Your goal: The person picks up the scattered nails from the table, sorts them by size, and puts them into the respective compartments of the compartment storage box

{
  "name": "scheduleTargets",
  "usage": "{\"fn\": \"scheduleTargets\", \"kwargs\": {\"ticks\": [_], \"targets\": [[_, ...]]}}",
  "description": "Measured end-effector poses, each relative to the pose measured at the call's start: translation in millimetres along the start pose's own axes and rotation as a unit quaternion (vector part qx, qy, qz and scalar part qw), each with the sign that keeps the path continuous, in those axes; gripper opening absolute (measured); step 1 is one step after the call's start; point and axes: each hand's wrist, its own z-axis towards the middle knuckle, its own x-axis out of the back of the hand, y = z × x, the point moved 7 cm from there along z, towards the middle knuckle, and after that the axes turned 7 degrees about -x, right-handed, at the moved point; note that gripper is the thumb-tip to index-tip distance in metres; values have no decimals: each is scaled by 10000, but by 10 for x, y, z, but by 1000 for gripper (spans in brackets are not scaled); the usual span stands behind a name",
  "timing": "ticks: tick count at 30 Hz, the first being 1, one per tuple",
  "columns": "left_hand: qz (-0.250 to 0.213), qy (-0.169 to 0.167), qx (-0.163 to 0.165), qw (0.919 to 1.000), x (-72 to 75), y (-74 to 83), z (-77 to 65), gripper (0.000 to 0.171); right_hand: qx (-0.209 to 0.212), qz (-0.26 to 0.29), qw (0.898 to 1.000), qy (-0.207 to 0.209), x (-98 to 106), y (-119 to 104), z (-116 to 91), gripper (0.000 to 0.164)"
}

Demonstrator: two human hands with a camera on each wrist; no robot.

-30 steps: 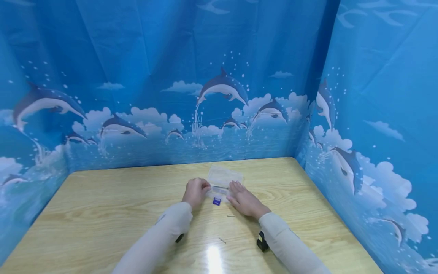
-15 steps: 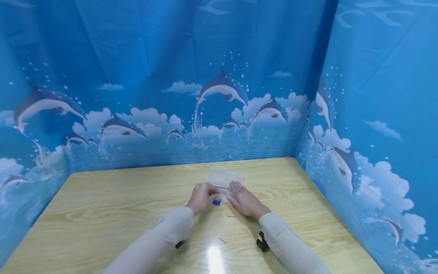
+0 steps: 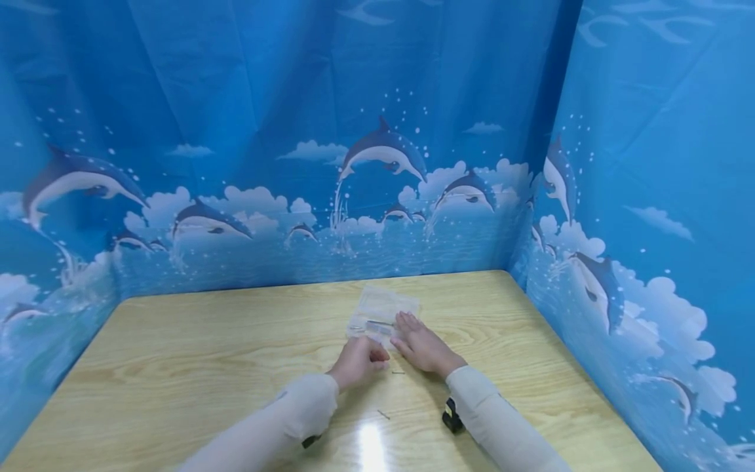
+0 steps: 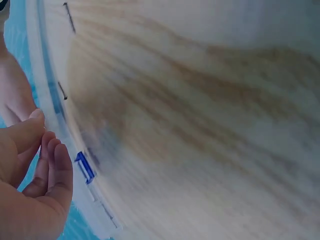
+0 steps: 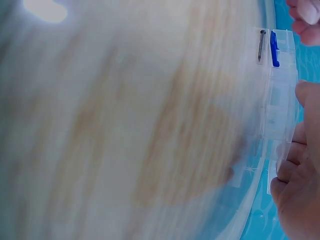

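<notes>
A clear plastic compartment box (image 3: 380, 303) lies open towards the far side of the table. One of its end compartments holds a dark nail (image 5: 261, 46), beside a small blue piece (image 5: 274, 49). My right hand (image 3: 423, 344) rests on the box's right side, fingers fairly straight, thumb by the near edge. In front of the box is my left hand (image 3: 358, 360), its thumb and fingers loosely bent with nothing visible between them. Close to its fingertips lies a loose nail (image 3: 398, 372); another loose nail (image 3: 383, 414) sits nearer to me.
The wooden table (image 3: 206, 354) stretches out on both sides. A blue dolphin-print curtain (image 3: 265, 164) hangs behind its far edge and along the right. A black device (image 3: 452, 416) is worn at the right wrist.
My left hand has moved from the box's left side towards me, near the loose nail, and now covers the blue piece in the head view. My right hand stays put.
</notes>
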Motion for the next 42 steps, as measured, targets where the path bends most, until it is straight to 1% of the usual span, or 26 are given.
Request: {"fn": "scheduleTargets", "kwargs": {"ticks": [6,13,17,29,32,36,42], "targets": [[-99,-2,-238,9997,-92,30,-45,11,53,61,10000,29,17,-18,-7,64],[-83,16,-126,9999,-166,23,-48,14,191,-14,9997,115,16,-29,1,62],[-66,97,-149,9998,-201,-5,-27,12,193,-30,9997,110,34,-40,-6,62],[-85,271,-83,9996,-228,-46,-27,8,112,-16,9999,72,26,-35,-6,62],[-53,309,-111,9994,-232,-52,-24,6,99,-8,9999,67,19,-31,-4,62],[-2,323,-130,9994,-239,-60,-23,4,100,23,9999,78,20,-31,-5,62],[-20,337,-144,9993,-242,-66,-21,3,140,-67,9998,104,18,-35,-8,62]]}}
